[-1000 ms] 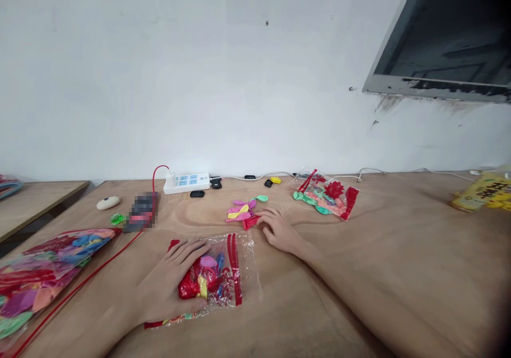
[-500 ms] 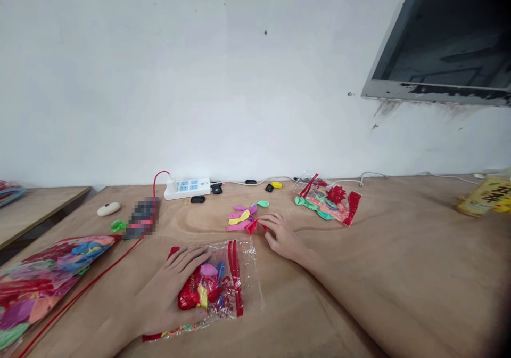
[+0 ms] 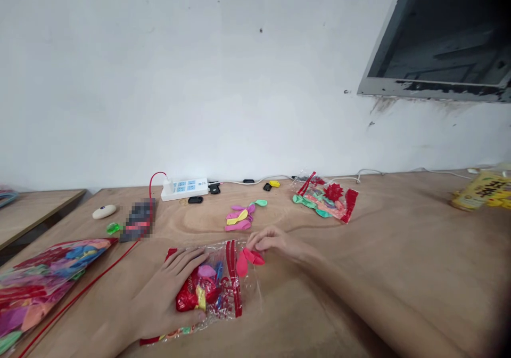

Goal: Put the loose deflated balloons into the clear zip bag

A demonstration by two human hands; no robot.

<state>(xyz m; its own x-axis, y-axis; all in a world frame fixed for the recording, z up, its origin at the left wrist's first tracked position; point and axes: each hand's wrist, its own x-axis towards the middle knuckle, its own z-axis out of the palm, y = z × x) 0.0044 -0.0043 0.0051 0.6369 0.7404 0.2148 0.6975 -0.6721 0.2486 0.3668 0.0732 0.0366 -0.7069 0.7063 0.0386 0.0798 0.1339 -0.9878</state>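
Observation:
My left hand lies spread over the left part of a clear plastic bag with red bands, holding it against the table. Red, purple, yellow and blue balloons show through the film. My right hand pinches red balloons, which dangle at the bag's right end, above its clear flap. Whether they touch the film I cannot tell. Beyond the bag, a small pile of purple, yellow and green balloons rests on the wood.
A second balloon bag lies at the back right, a larger one at the left. A power strip, red cable, white mouse, blurred dark object and yellow package are also on the table.
My right hand has drawn the red balloons away from the pile, nearer to me and over the bag's right end. My left hand stays on the bag. The view has shifted slightly.

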